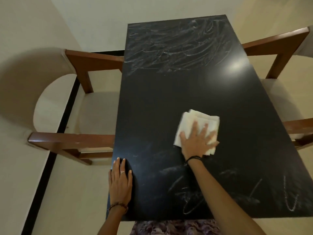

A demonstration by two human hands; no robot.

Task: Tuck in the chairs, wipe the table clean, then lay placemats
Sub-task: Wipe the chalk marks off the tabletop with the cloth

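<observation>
On table [152, 102]: right hand [197, 141], cloth [199, 119]

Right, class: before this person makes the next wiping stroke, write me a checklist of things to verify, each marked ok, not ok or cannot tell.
1. Right hand presses flat on the white cloth: ok.
2. Left hand steadies the table at its near left edge: ok.
3. Middle band of the table wiped: ok.
4. Far chalk marks gone: not ok.
5. Near chalk marks gone: not ok.
6. Left chair and right chair tucked in: ok, arms reach the table edges.
</observation>
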